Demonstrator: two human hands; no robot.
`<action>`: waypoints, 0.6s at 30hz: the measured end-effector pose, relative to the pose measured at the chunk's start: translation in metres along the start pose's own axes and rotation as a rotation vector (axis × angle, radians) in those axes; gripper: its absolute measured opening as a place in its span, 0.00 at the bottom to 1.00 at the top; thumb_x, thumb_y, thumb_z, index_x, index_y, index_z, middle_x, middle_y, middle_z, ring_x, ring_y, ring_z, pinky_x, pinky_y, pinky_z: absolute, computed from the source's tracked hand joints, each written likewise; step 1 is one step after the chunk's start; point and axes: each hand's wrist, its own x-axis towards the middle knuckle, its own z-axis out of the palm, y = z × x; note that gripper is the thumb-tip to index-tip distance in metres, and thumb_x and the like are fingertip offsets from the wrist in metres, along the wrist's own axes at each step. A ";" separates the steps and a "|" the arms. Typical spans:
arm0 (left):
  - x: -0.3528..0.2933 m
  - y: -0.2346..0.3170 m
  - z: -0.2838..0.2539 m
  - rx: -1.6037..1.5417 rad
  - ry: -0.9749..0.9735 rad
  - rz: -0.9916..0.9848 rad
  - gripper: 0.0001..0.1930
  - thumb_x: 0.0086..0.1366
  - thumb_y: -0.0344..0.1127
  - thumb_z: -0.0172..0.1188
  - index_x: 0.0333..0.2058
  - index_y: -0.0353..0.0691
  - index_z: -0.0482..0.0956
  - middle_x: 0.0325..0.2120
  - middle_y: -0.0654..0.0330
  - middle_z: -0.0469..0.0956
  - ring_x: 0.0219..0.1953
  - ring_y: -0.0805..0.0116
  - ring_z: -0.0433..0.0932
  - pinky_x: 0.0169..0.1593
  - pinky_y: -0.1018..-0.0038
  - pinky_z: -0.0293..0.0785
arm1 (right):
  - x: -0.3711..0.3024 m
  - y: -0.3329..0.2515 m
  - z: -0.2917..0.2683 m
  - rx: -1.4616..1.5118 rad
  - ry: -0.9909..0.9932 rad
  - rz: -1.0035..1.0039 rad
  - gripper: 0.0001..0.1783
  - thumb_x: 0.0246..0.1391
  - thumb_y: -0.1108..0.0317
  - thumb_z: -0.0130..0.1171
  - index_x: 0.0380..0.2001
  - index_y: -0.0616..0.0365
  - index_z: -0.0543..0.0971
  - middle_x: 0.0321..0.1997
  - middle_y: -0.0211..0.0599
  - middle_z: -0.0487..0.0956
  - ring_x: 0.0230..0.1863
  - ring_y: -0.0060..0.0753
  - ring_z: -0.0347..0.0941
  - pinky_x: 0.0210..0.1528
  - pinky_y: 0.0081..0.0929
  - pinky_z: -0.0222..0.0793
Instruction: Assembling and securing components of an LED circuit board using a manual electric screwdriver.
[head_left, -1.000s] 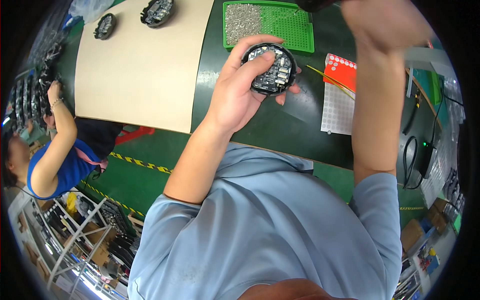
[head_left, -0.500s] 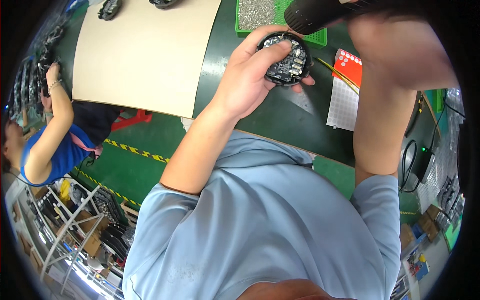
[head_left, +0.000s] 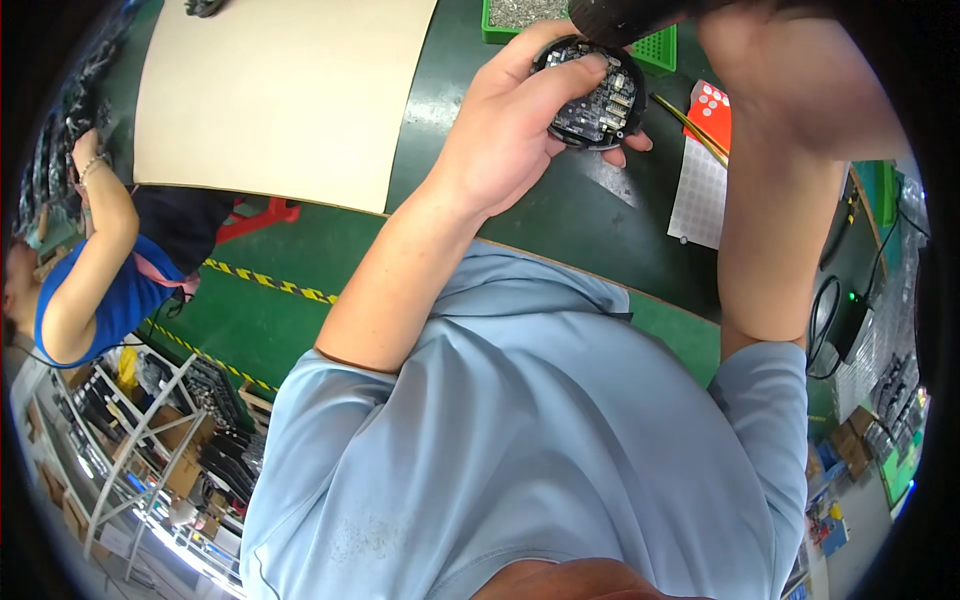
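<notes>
The dark green counter [head_left: 590, 210] fills most of the upper part of my view, its near edge running just in front of the blue-grey shirt. At its left end I have a co-worker [head_left: 118, 285] in a blue top, one arm raised to a cluster of black parts. A large beige sheet [head_left: 285, 100] covers the counter's left stretch, reaching the near edge. Well in from that edge sits a green tray [head_left: 656, 52], cut off by the top of my view and partly hidden. On the right stretch, nearer the front edge, I see a white sheet of round stickers [head_left: 700, 195].

My right hand [head_left: 790, 70] is blurred and cropped above, but I read it as clamped on a thick black tool [head_left: 625, 15], whose blunt end stands at the far rim of the round unit. I can't tell whether the two touch.

My left hand [head_left: 505, 125] is clamped on that round black unit [head_left: 590, 120], holding it above the counter between the beige sheet and the stickers, on the near side of the tray. The thumb presses across the exposed circuit board; fingertips show past the unit's lower right side.

A red card [head_left: 715, 125] adjoins the stickers' far end, with a slender yellow tool [head_left: 690, 129] slanting across it. Smallest of all, a heap of silvery metal bits [head_left: 525, 12] lies in the tray's left part.
</notes>
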 end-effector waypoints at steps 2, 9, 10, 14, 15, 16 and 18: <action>-0.001 -0.001 0.000 0.006 0.009 0.005 0.15 0.73 0.28 0.51 0.55 0.29 0.69 0.35 0.48 0.82 0.33 0.51 0.86 0.32 0.65 0.82 | -0.001 -0.002 0.005 0.010 -0.011 -0.001 0.43 0.67 0.27 0.34 0.37 0.61 0.78 0.25 0.34 0.78 0.25 0.24 0.75 0.32 0.22 0.74; -0.001 -0.003 0.001 0.031 0.032 0.010 0.15 0.73 0.28 0.51 0.54 0.29 0.69 0.35 0.48 0.82 0.32 0.51 0.87 0.30 0.66 0.81 | 0.005 0.003 0.011 0.044 -0.042 0.005 0.44 0.67 0.26 0.33 0.37 0.61 0.78 0.24 0.34 0.78 0.24 0.24 0.75 0.32 0.22 0.74; -0.001 -0.003 0.001 0.041 0.036 0.005 0.15 0.73 0.28 0.51 0.54 0.29 0.69 0.35 0.47 0.82 0.32 0.51 0.87 0.30 0.66 0.81 | 0.004 -0.001 0.017 0.049 -0.042 0.003 0.44 0.67 0.26 0.33 0.37 0.61 0.78 0.24 0.34 0.78 0.24 0.24 0.75 0.31 0.22 0.74; -0.001 0.000 0.001 0.053 0.043 -0.028 0.15 0.73 0.29 0.51 0.54 0.29 0.69 0.35 0.48 0.82 0.32 0.51 0.87 0.30 0.66 0.80 | 0.006 -0.005 0.021 0.060 -0.036 -0.010 0.44 0.67 0.26 0.33 0.37 0.61 0.78 0.24 0.34 0.78 0.24 0.24 0.75 0.31 0.22 0.74; -0.001 0.000 -0.001 0.051 0.028 -0.022 0.15 0.73 0.29 0.51 0.55 0.30 0.69 0.35 0.48 0.82 0.32 0.52 0.87 0.29 0.67 0.80 | 0.005 -0.007 0.023 0.062 -0.033 -0.014 0.44 0.67 0.26 0.33 0.37 0.61 0.78 0.24 0.34 0.78 0.24 0.24 0.75 0.31 0.22 0.74; -0.001 0.001 -0.002 0.049 0.013 -0.016 0.15 0.73 0.29 0.52 0.55 0.31 0.70 0.35 0.48 0.82 0.32 0.52 0.87 0.29 0.67 0.80 | 0.004 -0.010 0.021 0.063 -0.031 -0.018 0.44 0.67 0.26 0.33 0.37 0.60 0.78 0.24 0.34 0.77 0.24 0.24 0.75 0.31 0.22 0.74; -0.004 0.002 0.001 0.070 0.028 -0.007 0.15 0.73 0.29 0.52 0.55 0.31 0.70 0.35 0.49 0.82 0.32 0.53 0.87 0.29 0.68 0.80 | 0.003 -0.012 0.011 0.066 -0.030 -0.026 0.45 0.66 0.26 0.33 0.36 0.60 0.78 0.24 0.34 0.77 0.23 0.24 0.75 0.30 0.21 0.74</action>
